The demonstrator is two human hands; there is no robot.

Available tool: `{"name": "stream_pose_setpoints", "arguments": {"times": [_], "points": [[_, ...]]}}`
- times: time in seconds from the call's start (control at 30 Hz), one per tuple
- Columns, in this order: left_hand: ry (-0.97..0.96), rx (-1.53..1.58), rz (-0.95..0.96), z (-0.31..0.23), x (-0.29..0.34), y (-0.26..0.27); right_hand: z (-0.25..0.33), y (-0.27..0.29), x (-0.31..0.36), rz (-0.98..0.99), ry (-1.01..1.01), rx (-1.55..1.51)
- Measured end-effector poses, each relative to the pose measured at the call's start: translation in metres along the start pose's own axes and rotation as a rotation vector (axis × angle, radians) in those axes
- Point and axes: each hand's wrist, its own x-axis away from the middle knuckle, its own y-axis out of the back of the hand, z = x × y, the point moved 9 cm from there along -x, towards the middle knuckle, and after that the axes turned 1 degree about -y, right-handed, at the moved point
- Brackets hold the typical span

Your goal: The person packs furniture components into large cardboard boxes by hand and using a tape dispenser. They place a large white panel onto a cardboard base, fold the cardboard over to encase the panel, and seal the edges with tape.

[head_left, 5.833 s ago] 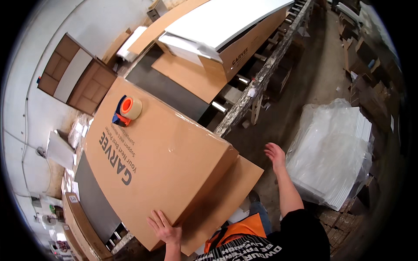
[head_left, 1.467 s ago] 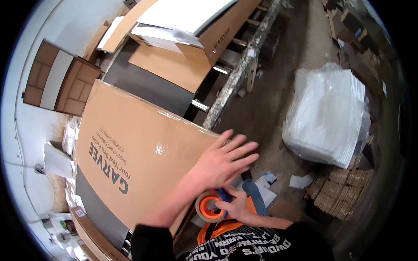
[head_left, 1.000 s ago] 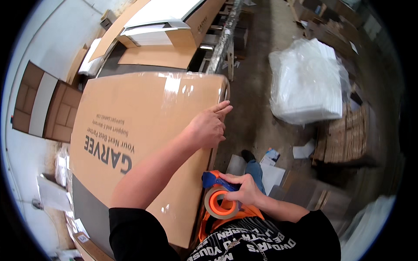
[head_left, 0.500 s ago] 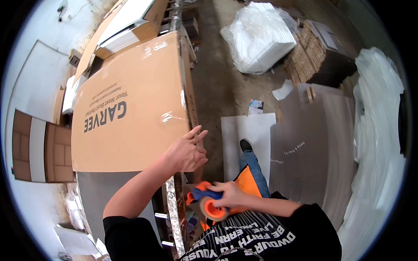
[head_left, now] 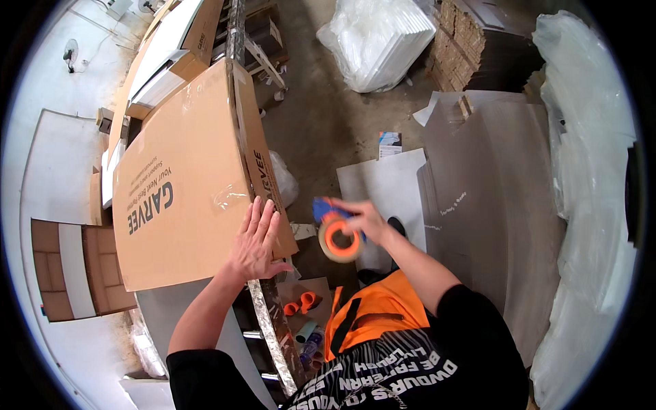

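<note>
A big flat brown carton (head_left: 198,171) with dark print lies on its broad face at the left, strips of clear tape across its edge. My left hand (head_left: 256,246) rests on the carton's near right edge, palm down and fingers stretched out. A tape dispenser (head_left: 338,239), blue and orange with a roll of tape on it, is gripped in my right hand (head_left: 367,223). The dispenser is slightly blurred and sits in the air just right of the carton, apart from it. How my right fingers wrap its handle is partly hidden.
The carton lies on a metal-framed roller conveyor (head_left: 273,335). Orange tape cores (head_left: 301,303) lie low beside the frame. To the right are a white sheet (head_left: 365,181) on the floor, grey-brown boards (head_left: 492,205), a plastic-wrapped stack (head_left: 376,44) and piled cardboard (head_left: 458,48).
My right hand has carried the tape dispenser forward, away from my body. My left hand has turned flat with its fingers straighter along the carton's edge. The whole view has shifted.
</note>
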Motion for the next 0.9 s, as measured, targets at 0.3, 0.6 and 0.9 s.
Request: {"name": "stream_pose_setpoints", "arguments": {"times": [0.3,0.6,0.9], "points": [[-0.131,-0.090,0.090,-0.030,-0.011,0.008,-0.083,-0.142,0.051,0.083,0.222,0.674],[-0.178,0.009,-0.044,-0.026,-0.010,0.006,-0.067,-0.206,0.047,1.292,-0.050,1.039],[0.052,-0.383,0.791,0.138,-0.166,-0.019,0.085,0.168,-0.125,-0.009,-0.046,0.410]]}}
